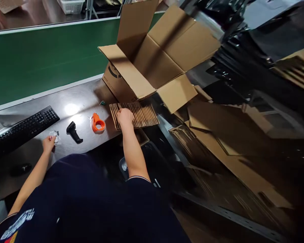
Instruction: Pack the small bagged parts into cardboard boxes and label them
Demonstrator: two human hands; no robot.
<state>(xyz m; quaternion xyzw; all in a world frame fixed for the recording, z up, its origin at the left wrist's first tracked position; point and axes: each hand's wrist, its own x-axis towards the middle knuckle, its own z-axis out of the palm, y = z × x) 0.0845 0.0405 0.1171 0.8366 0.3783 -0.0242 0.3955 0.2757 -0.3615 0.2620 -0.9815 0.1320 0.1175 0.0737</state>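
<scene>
L hand w/ clear packet; R hand on cardboard row.

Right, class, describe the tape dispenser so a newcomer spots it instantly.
Start at the big open cardboard box on the metal table. Near its base is a row of cardboard pieces; the tape dispenser lies between that row and the black barcode scanner. Unlike both, it is bright orange.
</scene>
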